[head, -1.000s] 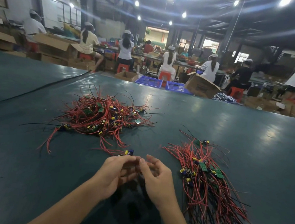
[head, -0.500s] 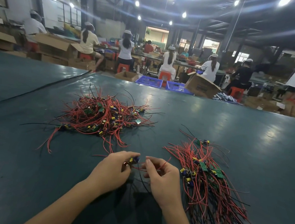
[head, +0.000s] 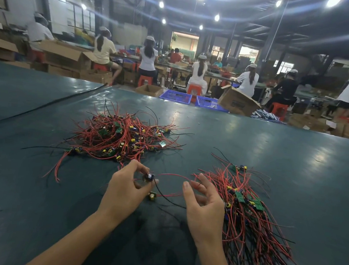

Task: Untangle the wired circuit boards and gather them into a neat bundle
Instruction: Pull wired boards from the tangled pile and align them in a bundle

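Note:
A tangled heap of circuit boards with red and black wires [head: 122,137] lies on the dark green table [head: 272,158], ahead and left. A combed bundle of the same boards [head: 246,212] lies at the right, its wires trailing toward me. My left hand [head: 125,191] pinches a small board [head: 149,176] between thumb and fingertips. A second board with a yellow part [head: 152,196] hangs just below it. Red and black wires run from these boards to my right hand [head: 203,206], whose thumb and fingers pinch the red wire [head: 172,175], right beside the bundle.
A black cable [head: 45,104] crosses the table at the far left. Beyond the far edge are blue crates [head: 176,95], cardboard boxes [head: 235,101] and several seated people at workbenches.
My hands have moved apart and lifted slightly. The left hand has taken hold of a board from near the heap, and its wires now stretch across to the right hand.

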`<state>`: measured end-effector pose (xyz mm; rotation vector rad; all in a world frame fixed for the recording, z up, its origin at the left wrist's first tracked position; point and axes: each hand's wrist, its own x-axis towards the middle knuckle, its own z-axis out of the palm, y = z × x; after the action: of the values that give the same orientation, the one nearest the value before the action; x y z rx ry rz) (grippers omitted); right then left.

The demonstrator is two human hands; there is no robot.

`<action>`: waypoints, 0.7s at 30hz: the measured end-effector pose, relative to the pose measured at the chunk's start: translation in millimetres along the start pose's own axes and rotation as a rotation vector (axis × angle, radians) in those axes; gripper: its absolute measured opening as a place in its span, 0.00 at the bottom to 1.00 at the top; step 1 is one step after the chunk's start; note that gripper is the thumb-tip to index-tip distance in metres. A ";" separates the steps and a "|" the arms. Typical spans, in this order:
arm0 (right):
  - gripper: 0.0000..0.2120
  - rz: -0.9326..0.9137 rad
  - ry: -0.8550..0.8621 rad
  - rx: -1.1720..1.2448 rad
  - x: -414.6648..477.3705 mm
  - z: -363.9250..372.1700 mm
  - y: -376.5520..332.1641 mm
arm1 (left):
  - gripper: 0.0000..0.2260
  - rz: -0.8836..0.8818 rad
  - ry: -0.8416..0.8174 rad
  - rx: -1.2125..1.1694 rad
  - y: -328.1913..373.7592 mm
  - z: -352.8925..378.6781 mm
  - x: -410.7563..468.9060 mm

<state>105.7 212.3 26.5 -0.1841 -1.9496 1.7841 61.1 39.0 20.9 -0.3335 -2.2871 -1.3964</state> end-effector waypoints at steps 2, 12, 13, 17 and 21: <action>0.26 -0.018 -0.005 -0.056 -0.8 0.1 0.9 | 0.13 -0.008 0.049 0.007 -1.2 -2.8 2.3; 0.03 -0.439 0.136 -0.081 -13.0 4.3 -9.1 | 0.11 -0.018 0.223 -0.204 6.6 -4.7 4.1; 0.08 -0.431 0.060 -0.059 -15.1 6.8 -9.7 | 0.11 0.009 0.255 -0.222 8.8 -4.5 3.8; 0.07 -0.302 -0.235 -0.119 -22.4 17.0 -6.1 | 0.11 0.194 0.338 -0.293 20.6 -3.6 1.0; 0.08 -0.226 -0.304 -0.083 -21.7 18.5 -3.2 | 0.13 0.386 0.239 -0.106 18.9 0.5 -3.6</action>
<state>117.2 186.2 23.5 0.2862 -2.1549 1.6600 72.0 48.2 33.8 -0.5742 -1.8418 -1.2814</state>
